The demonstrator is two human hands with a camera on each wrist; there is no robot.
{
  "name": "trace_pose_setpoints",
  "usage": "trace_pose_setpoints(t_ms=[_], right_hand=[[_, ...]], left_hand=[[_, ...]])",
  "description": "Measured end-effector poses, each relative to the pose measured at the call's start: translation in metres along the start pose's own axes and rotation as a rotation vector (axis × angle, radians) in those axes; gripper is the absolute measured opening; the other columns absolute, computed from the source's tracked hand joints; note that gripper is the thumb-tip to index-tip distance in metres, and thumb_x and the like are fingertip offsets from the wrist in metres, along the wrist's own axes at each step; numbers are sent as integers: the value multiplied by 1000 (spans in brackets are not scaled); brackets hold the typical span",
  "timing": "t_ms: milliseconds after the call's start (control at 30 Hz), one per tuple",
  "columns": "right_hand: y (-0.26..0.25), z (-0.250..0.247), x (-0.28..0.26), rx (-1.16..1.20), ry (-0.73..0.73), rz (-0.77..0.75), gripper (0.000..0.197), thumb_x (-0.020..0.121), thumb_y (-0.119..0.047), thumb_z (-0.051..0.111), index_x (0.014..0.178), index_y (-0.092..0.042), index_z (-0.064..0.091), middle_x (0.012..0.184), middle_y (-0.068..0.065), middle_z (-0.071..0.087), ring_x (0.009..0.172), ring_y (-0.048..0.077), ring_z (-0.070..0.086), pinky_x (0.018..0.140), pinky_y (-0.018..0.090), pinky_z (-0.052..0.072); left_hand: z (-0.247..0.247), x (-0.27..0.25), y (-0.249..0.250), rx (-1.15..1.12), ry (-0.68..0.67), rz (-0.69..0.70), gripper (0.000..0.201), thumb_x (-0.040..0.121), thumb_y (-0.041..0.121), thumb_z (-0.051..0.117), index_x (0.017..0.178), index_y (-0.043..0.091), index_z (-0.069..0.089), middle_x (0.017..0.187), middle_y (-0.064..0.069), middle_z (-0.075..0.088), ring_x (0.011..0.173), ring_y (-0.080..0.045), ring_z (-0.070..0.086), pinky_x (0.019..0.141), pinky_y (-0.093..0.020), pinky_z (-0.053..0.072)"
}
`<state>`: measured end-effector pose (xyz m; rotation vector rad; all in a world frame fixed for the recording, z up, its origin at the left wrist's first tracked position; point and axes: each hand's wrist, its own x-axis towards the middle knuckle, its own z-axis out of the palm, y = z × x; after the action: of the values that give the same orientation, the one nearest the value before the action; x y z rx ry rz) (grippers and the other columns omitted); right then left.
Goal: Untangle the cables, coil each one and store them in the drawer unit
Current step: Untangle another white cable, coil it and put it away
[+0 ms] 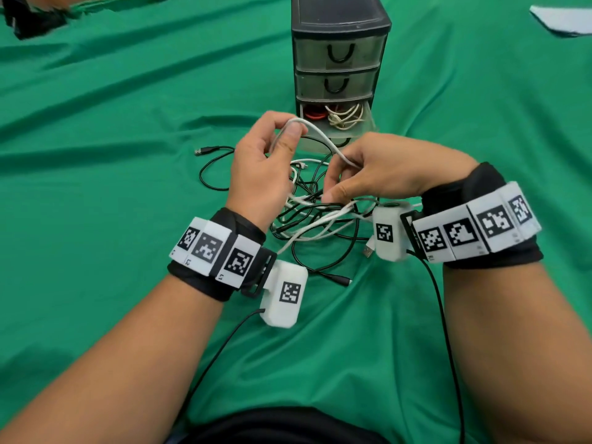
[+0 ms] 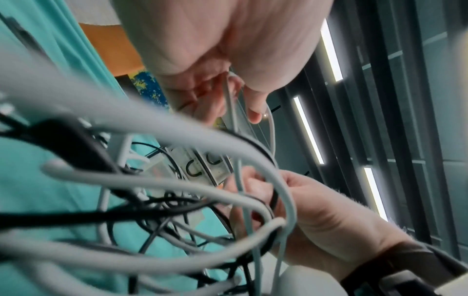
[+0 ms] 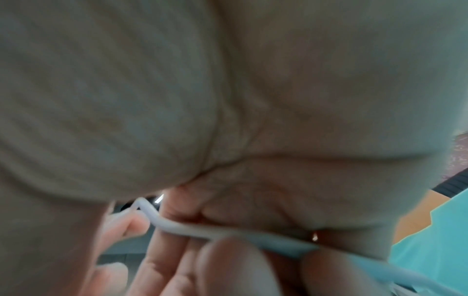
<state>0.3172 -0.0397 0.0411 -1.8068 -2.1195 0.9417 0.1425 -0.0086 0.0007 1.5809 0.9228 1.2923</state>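
Tangle [image 1: 320,216] just before the drawers [image 1: 339,68], under both hands: left hand [image 1: 262,168] pinches a white cable [image 1: 315,131] loop, right hand [image 1: 384,169] grips its run, likely working it free for coiling; bottom drawer open.

Green cloth [image 1: 96,155]; white cable [image 1: 320,136]; black drawer unit [image 1: 339,24]

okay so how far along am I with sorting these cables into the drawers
Done: the bottom drawer stands open with a red coil and a whitish cable bundle inside. In hand: a white cable, pinched by your left hand and held by your right hand, with loops forming at the left. Left: the tangle of black and white cables on the green cloth; the two upper drawers are shut.
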Motion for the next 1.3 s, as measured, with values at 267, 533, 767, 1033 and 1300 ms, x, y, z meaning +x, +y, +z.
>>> trace_pose_setpoints(t_ms=[267,533,767,1033,1300], right_hand=[[-9,-6,-6,37,111,-78,44,70,-54,77,107,-32,67,86,-8,71,75,6,65,69,26,49],[-16,-11,-12,102,454,-142,21,87,-42,70,96,-23,78,69,0,64,58,3,42,53,21,33],[-6,-25,-17,347,933,-114,17,93,-28,61,81,-35,69,52,-32,56,55,-8,49,56,10,35],[20,-32,-17,111,856,169,23,84,-37,70,103,-24,72,70,-8,52,58,3,42,56,19,36],[-25,-31,-43,-94,866,19,39,81,-55,71,94,-20,59,93,-6,56,79,-8,48,70,2,32]], left_hand=[[-6,7,8,156,-179,95,13,94,14,62,95,25,70,81,20,70,81,5,62,79,-15,46],[-11,6,6,319,-191,87,12,95,28,60,87,26,69,68,5,59,62,-6,47,60,-29,41],[-13,-10,-3,303,-323,-71,19,94,26,63,83,14,72,67,4,60,62,-11,50,62,-27,43],[-14,-11,6,74,-265,-40,24,105,19,41,87,16,57,55,2,48,52,-21,57,54,-35,54],[-21,2,0,413,-139,-35,27,101,31,50,86,20,70,46,14,39,48,-4,30,49,-25,26]])
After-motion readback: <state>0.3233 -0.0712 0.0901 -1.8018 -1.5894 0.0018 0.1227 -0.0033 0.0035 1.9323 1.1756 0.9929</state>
